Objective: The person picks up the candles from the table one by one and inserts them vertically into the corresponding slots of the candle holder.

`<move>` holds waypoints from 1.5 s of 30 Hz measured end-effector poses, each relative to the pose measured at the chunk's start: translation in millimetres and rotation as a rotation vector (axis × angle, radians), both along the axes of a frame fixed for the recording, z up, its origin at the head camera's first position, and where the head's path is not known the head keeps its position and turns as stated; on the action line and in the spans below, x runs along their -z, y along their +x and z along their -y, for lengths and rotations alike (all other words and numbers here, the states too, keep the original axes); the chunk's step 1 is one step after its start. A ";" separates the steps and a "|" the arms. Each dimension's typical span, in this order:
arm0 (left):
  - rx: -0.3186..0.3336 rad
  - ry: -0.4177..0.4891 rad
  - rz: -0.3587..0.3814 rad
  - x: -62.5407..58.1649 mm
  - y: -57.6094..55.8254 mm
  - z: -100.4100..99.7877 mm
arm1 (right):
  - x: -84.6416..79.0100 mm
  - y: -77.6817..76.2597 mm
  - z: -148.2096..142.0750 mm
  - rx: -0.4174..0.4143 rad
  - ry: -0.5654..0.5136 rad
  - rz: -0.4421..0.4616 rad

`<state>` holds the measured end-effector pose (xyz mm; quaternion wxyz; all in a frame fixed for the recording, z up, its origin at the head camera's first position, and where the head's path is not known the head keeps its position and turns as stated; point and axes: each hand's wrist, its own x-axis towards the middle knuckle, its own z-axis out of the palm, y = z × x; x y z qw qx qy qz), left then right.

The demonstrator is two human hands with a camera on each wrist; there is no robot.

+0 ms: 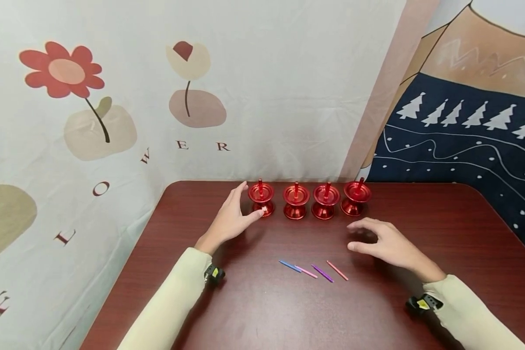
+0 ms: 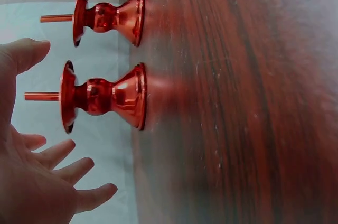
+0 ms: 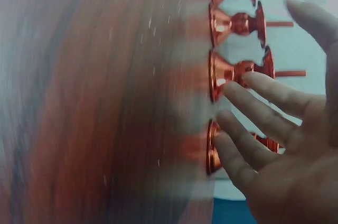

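Several shiny red metal candle holders stand upright in a row at the table's back edge, each with a dish and a thin stem on top. My left hand is spread beside the leftmost holder; the left wrist view shows a gap between the fingers and that holder. My right hand hovers in front of the rightmost holder, fingers loosely bent and holding nothing. On the table between the hands lie thin sticks like small candles: a blue one, a pink one, a purple one and a coral-red one.
The dark reddish wooden table ends just behind the holders. A pale cloth with printed flowers and letters hangs behind it. At the right hangs a dark blue cloth with white trees.
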<state>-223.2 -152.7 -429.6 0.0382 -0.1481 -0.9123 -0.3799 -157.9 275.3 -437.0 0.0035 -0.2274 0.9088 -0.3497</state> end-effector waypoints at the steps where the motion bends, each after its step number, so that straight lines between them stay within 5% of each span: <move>1: -0.002 0.005 0.009 1.4 -2.6 -1.4 | 1.1 0.3 2.1 -0.032 -0.020 0.006; 6: -0.006 0.028 0.037 5.6 -13.3 -6.6 | 6.5 2.9 10.5 -0.153 -0.061 0.043; 21: -0.012 0.020 0.066 10.8 -28.7 -15.2 | 20.1 6.8 23.4 -0.285 -0.060 0.068; 45: -0.009 0.023 0.092 12.2 -29.5 -19.0 | 21.8 5.5 28.7 -0.320 -0.026 0.014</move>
